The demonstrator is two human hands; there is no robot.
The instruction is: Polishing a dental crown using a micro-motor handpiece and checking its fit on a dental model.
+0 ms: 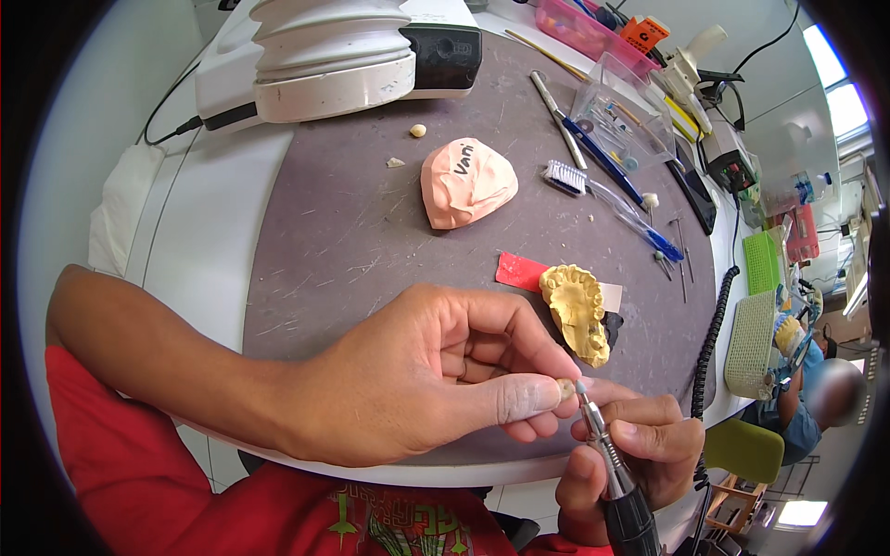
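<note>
Between the thumb and index finger of my left hand (389, 398) is a small tooth-coloured dental crown (565, 390). Whitish dust coats that thumb. My right hand (663, 440) grips a dental handpiece (619, 473), silver at the front and black behind. Its small grey-blue grinding tip (581, 387) is right at the crown; whether they touch I cannot tell. Just beyond my fingers lies a yellow dental cast (577, 310), over a red strip (519, 271) and a dark piece (613, 328). Farther off sits a pink plaster model (468, 190) with handwriting on it.
A white ribbed suction hose (329, 56) stands at the far left. Toward the right lie a toothbrush (603, 196), a blue pen-like tool (603, 157), several burs (681, 243) and a clear box (630, 116). A coiled black cord (712, 352) runs down the right edge. A co-worker (802, 408) sits beyond.
</note>
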